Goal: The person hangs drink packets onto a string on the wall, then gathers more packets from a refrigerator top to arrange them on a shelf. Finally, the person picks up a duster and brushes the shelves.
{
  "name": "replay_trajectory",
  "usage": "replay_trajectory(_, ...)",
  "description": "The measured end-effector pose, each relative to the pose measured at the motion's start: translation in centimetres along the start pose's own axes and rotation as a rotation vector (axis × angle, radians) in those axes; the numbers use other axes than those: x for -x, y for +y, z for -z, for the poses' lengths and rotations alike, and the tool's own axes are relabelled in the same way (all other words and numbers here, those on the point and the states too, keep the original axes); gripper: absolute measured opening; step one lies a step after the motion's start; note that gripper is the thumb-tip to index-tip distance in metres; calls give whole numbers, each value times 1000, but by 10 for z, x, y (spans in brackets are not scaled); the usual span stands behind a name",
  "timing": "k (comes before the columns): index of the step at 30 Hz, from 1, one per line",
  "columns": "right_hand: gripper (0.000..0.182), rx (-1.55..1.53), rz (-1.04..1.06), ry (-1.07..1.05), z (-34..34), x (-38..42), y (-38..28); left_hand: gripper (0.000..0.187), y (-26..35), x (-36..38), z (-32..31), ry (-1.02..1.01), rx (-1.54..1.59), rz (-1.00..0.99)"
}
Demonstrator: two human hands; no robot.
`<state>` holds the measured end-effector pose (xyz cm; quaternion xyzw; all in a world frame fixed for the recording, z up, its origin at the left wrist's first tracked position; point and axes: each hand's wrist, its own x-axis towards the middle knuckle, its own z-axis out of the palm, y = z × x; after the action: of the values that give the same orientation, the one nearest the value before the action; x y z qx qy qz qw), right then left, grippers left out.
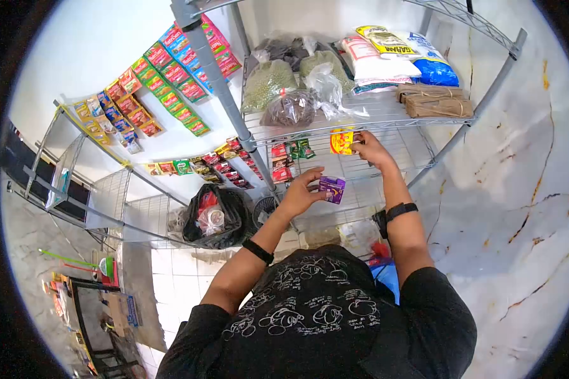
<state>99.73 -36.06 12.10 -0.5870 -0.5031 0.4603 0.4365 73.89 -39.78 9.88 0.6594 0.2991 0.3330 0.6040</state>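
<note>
My left hand (301, 193) grips a small purple packet (331, 189) between thumb and fingers, over the lower wire shelf. Farther forward and to the right, my right hand (371, 150) pinches a yellow and red packet (341, 141) by its right side, just below the front of the upper shelf. Left of the yellow packet, small red sachets (280, 165) and dark green sachets (300, 149) are at the lower shelf's left side. The print on both held packets is too small to read.
On the upper shelf (376, 108) are bags of green beans (269, 85), white sacks (376, 66), a yellow salt bag (385, 42) and brown paper bundles (433, 102). Grey posts (216, 72) frame the rack. Sachet strips (171, 82) hang at left, above a black plastic bag (231, 218).
</note>
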Motion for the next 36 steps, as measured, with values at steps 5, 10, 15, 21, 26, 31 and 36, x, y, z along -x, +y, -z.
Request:
replay_trajectory(5, 41, 276, -102, -31, 12, -36, 8, 55, 1, 0, 12, 22, 33, 40)
replay_trajectory(10, 49, 377, -22, 14, 2, -33, -19, 53, 13, 0, 16, 45, 18, 62)
replay_trajectory(15, 52, 395, 18, 54, 0, -81, 30, 52, 18, -7, 16, 54, -39, 80)
replay_trajectory(21, 57, 511, 188, 57, -6, -105, 47, 51, 15, -12, 14, 80, -105, 18)
replay_trajectory(26, 53, 674, 205, 73, 8, -130, 60, 49, 24, -15, 11, 80, -64, 13)
replay_trajectory(31, 50, 822, 244, 258, 33, -119, 44, 48, 28, -21, 20, 81, -145, 3)
replay_trajectory(36, 47, 871, 247, 388, 49, -113, 47, 54, 21, -25, 20, 92, -105, 9)
